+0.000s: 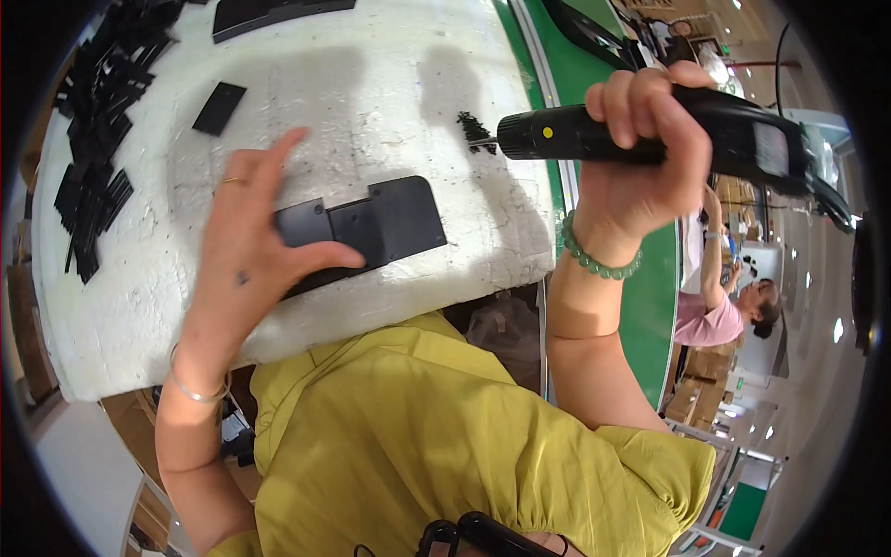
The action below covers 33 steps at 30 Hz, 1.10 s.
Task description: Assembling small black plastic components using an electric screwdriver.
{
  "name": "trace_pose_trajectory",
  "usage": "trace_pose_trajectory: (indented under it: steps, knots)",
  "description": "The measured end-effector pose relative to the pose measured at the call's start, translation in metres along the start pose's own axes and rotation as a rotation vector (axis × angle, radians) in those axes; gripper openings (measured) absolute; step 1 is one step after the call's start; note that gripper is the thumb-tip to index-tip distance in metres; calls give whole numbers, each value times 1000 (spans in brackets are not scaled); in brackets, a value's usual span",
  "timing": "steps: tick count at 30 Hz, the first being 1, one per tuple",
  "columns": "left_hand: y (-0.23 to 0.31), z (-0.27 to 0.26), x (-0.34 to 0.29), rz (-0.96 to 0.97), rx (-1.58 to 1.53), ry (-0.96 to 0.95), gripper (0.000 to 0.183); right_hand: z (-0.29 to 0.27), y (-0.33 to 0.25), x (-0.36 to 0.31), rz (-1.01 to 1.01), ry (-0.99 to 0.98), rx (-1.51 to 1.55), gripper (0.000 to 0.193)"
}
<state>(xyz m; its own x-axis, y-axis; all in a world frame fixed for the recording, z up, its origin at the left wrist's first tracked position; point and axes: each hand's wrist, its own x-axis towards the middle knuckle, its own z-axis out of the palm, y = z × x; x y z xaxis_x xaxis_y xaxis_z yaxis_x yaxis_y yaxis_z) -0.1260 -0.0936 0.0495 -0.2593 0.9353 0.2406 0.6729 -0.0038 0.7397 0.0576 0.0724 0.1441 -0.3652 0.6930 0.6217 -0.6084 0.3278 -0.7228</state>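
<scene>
In my right hand is a black electric screwdriver, my fingers wrapped round its body. Its thin bit points left, at a small heap of tiny black screws on the white foam work surface. My left hand is spread over a flat black plastic panel near the front edge. The thumb lies on the panel and the index finger stretches away over the foam. Part of the panel's left side is hidden by that hand. A small black rectangular plate lies beyond my left fingers.
Many slim black pieces are heaped along the left edge. Another long black part lies at the far edge. To the right runs a green surface with a metal rail. A co-worker in a pink top is farther right.
</scene>
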Motion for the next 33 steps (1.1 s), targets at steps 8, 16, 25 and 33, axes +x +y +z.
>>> trace_pose_trajectory:
  steps: [8,16,25,33]
  knots:
    - [-37,-36,-9,-88,-54,433,34,-55,35,-17,38,291,-232,23]
    - [2,-15,33,235,180,277,17,-57,30,-16,50,314,-195,23]
    - [18,96,103,537,-38,-4,19,-39,0,-18,-29,167,-43,26]
    - [26,97,110,566,-108,42,13,-42,-16,-12,-106,48,17,29]
